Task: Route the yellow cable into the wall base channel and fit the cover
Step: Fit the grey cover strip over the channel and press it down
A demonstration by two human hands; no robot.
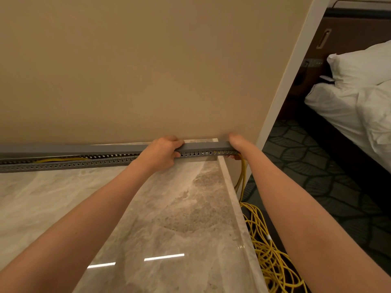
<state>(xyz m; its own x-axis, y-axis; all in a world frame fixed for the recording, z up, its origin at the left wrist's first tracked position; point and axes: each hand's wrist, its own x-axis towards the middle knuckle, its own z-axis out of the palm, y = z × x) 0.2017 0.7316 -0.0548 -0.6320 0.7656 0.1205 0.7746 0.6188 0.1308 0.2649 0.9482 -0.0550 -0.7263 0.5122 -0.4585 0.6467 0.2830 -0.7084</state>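
At the foot of the beige wall (148, 70), left-hand fingers (177, 142) are curled over the top of the grey channel cover (203, 146), thumb tucked under against the slotted front wall; the left hand (163, 152) grips cover and channel together. Right hand (236, 143) sits at the far right end of the cover; its fingers are hidden behind the wrist, so cannot tell whether they clasp or merely press. Between the two hands the cover lies down on the slotted wall base channel (84, 163). Left of the left hand the cover stands apart from the channel's front wall, gap widening toward the left edge of view. Yellow cable (243, 172) is visible inside that gap, lying along the channel. It leaves the channel at the right end, just below the right hand, and drops past the edge of the polished marble surface (169, 208) into a loose tangled pile on the dark patterned carpet (317, 176). Both bare forearms reach across the marble. White trim (292, 68) edges the wall on the right. Beyond it, a bed (349, 106) with rumpled white sheets and a white pillow (364, 64).
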